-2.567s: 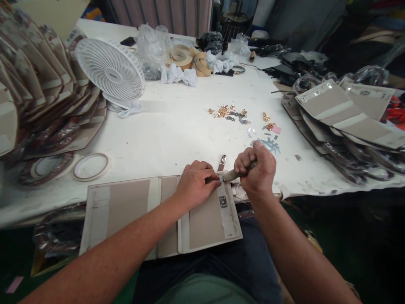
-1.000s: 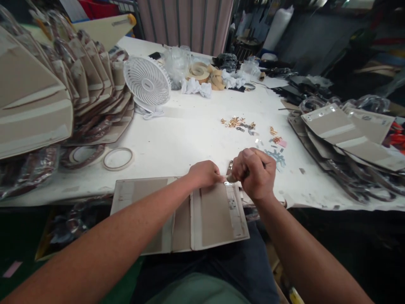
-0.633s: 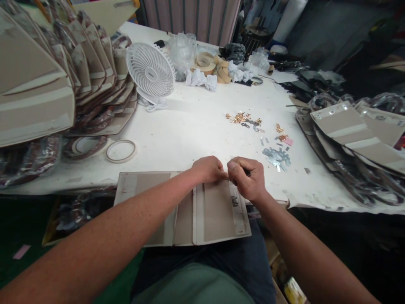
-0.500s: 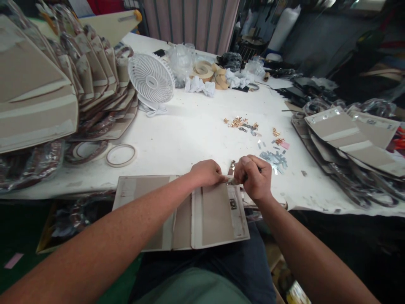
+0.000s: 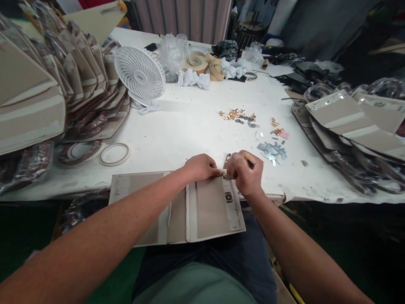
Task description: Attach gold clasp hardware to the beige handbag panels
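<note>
A flat beige panel (image 5: 210,207) with lighter strips and two fold lines lies across the table's front edge and over my lap. My left hand (image 5: 202,166) pinches its far edge near the right end. Close beside it, my right hand (image 5: 247,174) is a fist around a tool with a dark end (image 5: 250,164); the rest of the tool is hidden. The right fingers meet the panel's far right corner. A small metal fitting (image 5: 228,158) sticks up just beyond that corner. Another metal fitting (image 5: 228,197) sits on the panel's right strip.
Gold-coloured prongs (image 5: 233,114) and thin metal plates (image 5: 272,152) lie on the white table (image 5: 177,126). Stacked panels with plastic-wrapped handles stand left (image 5: 85,63) and right (image 5: 338,114). A white fan (image 5: 139,74), tape rolls (image 5: 114,154) and crumpled paper (image 5: 194,79) are also there.
The view has shifted slightly. My right fist has moved in closer to the left fingers and turned at the panel's corner; the left hand keeps its hold on the edge.
</note>
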`<state>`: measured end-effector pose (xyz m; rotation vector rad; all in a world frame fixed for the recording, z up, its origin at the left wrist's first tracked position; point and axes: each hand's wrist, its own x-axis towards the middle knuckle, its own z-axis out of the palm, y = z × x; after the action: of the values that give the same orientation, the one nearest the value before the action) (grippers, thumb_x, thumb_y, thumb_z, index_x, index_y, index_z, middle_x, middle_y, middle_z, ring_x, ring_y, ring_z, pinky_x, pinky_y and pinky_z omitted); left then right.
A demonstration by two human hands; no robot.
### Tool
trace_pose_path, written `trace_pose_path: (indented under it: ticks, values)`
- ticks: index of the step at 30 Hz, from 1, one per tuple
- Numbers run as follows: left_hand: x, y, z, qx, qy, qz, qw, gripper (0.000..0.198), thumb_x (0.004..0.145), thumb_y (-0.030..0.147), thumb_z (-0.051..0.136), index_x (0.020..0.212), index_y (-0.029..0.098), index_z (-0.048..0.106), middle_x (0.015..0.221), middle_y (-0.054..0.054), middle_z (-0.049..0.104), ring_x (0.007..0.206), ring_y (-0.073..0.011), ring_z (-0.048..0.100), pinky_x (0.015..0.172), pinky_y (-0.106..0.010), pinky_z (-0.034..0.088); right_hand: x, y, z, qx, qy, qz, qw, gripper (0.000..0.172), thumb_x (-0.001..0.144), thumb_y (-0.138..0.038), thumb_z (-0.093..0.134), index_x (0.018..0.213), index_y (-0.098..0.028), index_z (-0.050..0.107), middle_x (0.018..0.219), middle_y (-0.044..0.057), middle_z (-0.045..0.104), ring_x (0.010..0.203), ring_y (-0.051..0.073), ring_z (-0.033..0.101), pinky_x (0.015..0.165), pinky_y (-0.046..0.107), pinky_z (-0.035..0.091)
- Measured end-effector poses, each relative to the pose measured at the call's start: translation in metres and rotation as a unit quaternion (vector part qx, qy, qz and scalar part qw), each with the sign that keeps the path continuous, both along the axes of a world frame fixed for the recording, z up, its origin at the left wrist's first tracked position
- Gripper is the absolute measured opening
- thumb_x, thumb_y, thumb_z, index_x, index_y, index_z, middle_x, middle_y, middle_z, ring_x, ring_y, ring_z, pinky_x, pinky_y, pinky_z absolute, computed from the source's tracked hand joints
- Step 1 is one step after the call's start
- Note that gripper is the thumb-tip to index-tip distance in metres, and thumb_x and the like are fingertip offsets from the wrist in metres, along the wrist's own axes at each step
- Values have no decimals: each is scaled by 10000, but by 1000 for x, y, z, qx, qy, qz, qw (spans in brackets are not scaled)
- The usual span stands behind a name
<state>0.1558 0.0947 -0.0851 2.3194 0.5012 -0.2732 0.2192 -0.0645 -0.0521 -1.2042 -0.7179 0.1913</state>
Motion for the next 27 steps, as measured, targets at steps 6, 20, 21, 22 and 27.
trace_pose_path:
  ticks: [6, 20, 21, 22, 27]
  values:
    - [-5, -5, 3, 19, -22, 14, 999, 372, 772, 628, 710, 760, 262, 775, 717, 25, 724, 714, -175, 639, 607, -294, 377, -3, -29, -6, -119, -14, 25, 993, 489, 994, -377, 633, 546, -231, 503, 480, -31, 512, 450, 124, 444, 482, 288, 368]
    - [-128, -109, -26, 248, -275, -135, 919, 790, 822, 665, 746, 1444, 214, 562, 1538, -164, 509, 1442, -369, 433, 1256, -580, 277, -3, -43, -17, -85, 12, -16, 996, 461, 983, -369, 615, 566, -236, 471, 434, -53, 477, 398, 117, 425, 455, 265, 359]
    - [-133, -114, -31, 257, -252, -151, 921, 809, 829, 656, 743, 1481, 227, 531, 1587, -159, 463, 1483, -376, 385, 1274, -599, 226, -2, -43, -17, -79, 19, -18, 997, 456, 980, -369, 618, 570, -237, 466, 434, -56, 470, 394, 116, 424, 453, 265, 364]
    - [-136, -117, -33, 265, -232, -160, 922, 789, 854, 615, 736, 1509, 242, 504, 1621, -150, 425, 1511, -372, 349, 1284, -605, 193, -3, -43, -18, -70, 26, -22, 997, 451, 975, -371, 624, 574, -239, 462, 434, -59, 463, 389, 115, 421, 450, 265, 368]
    - [-127, -113, -29, 287, -180, -185, 923, 753, 870, 383, 723, 1558, 266, 441, 1659, -137, 374, 1534, -361, 314, 1288, -603, 156, -6, -47, -20, -16, 89, -24, 996, 430, 949, -392, 657, 605, -247, 444, 454, -72, 435, 368, 109, 396, 408, 263, 357]
